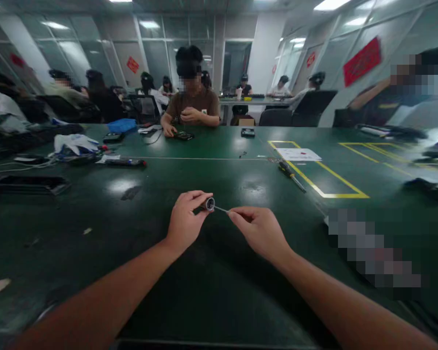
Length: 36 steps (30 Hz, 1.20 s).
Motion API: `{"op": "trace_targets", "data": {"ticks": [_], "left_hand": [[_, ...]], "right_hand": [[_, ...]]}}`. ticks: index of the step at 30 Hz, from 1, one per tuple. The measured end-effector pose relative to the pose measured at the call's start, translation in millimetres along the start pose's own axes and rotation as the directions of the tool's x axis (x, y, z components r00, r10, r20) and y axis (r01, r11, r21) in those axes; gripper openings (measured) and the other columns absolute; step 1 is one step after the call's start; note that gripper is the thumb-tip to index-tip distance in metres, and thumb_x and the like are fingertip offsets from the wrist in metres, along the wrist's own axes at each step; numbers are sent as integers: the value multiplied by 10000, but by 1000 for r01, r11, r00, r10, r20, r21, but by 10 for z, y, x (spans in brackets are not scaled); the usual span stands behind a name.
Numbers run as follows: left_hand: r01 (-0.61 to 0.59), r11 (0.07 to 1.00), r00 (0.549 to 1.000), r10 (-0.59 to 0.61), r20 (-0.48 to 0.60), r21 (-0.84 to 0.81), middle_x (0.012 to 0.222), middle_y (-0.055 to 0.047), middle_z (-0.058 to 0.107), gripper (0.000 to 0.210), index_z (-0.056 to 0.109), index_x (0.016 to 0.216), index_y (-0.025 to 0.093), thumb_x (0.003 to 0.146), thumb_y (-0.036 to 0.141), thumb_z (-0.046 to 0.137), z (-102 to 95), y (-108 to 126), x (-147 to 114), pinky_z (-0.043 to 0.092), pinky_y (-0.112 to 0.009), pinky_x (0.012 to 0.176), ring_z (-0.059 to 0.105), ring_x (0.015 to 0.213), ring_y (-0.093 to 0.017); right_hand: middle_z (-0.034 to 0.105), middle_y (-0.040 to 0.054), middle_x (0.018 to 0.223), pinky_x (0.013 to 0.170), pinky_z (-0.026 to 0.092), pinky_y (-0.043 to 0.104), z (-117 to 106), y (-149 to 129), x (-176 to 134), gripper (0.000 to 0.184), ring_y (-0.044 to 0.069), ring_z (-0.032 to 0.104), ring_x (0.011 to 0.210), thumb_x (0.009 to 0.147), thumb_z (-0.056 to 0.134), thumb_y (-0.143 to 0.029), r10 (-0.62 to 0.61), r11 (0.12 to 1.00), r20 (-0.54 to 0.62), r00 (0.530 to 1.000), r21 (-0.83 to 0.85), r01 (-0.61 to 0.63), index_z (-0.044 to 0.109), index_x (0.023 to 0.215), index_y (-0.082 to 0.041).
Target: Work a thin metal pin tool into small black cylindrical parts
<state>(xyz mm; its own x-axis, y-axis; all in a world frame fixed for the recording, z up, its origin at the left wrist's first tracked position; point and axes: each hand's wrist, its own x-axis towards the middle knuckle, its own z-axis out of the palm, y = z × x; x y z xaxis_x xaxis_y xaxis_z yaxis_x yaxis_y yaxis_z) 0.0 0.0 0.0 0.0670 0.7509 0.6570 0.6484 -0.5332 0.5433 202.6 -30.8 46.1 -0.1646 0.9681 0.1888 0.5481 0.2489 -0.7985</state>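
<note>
My left hand point(187, 218) is closed around a small dark cylinder point(209, 204) with a light metallic rim, its round end facing to the right. Between the thumb and fingers of my right hand point(259, 228) is pinched a thin light-coloured strand or rod point(221, 209). It stretches from the cylinder's rim to my right fingertips; whether it is a wire or a thin tool I cannot tell. Both hands are held above the green table point(160, 287). Most of the cylinder's body is hidden by my left fingers.
A screwdriver point(291, 175) lies beyond my right hand by yellow tape point(345, 195) and a paper sheet point(298, 154). Left are white gloves point(76, 145), a dark tool point(126, 163), a black tray point(27, 184) and a blue bin point(121, 125). A co-worker point(191, 104) sits opposite.
</note>
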Motion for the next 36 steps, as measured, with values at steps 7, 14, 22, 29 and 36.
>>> {"op": "trace_targets", "data": {"ticks": [7, 14, 22, 29, 36], "left_hand": [[-9, 1000, 1000, 9, 5, -11, 1135, -31, 719, 392, 744, 1165, 270, 813, 103, 794, -17, 6, -7, 514, -397, 950, 632, 1064, -220], [2, 1000, 1000, -2, -4, -16, 1137, -30, 720, 404, 746, 1164, 269, 799, 109, 808, -18, 8, 2, 525, -398, 952, 637, 1068, -220], [19, 999, 999, -21, -29, -40, 1153, -40, 719, 423, 739, 1184, 263, 793, 121, 817, 3, -45, -3, 524, -413, 968, 644, 1076, -226], [-8, 1000, 1000, 8, -12, -23, 1150, -38, 720, 402, 742, 1167, 267, 804, 106, 802, -13, -10, -1, 519, -413, 964, 638, 1077, -225], [-28, 1000, 1000, 28, 1, 1, 1131, -32, 723, 374, 743, 1168, 278, 831, 118, 780, -25, -1, 0, 515, -412, 946, 635, 1063, -224]], "right_hand": [[760, -2, 728, 559, 422, 262, 28, 38, 14, 269, 159, 642, 628, 943, 595, -343, -36, 999, 9, 999, 22, 35, 825, 882, -217], [713, -6, 653, 497, 357, 260, 28, 65, 17, 264, 136, 550, 540, 929, 619, -370, 1, 999, 12, 1000, 51, -1, 836, 891, -224], [712, -2, 658, 494, 355, 253, 6, 47, 22, 248, 125, 523, 525, 912, 645, -367, 26, 995, -15, 1000, 93, -24, 839, 901, -212], [726, -1, 676, 544, 411, 259, 17, 35, -1, 263, 143, 596, 576, 930, 610, -342, -12, 999, -10, 1000, 40, 12, 833, 873, -214], [750, -3, 710, 549, 418, 258, 29, 22, -4, 263, 154, 635, 611, 936, 597, -329, -36, 999, -8, 999, 4, 36, 829, 882, -218]]}}
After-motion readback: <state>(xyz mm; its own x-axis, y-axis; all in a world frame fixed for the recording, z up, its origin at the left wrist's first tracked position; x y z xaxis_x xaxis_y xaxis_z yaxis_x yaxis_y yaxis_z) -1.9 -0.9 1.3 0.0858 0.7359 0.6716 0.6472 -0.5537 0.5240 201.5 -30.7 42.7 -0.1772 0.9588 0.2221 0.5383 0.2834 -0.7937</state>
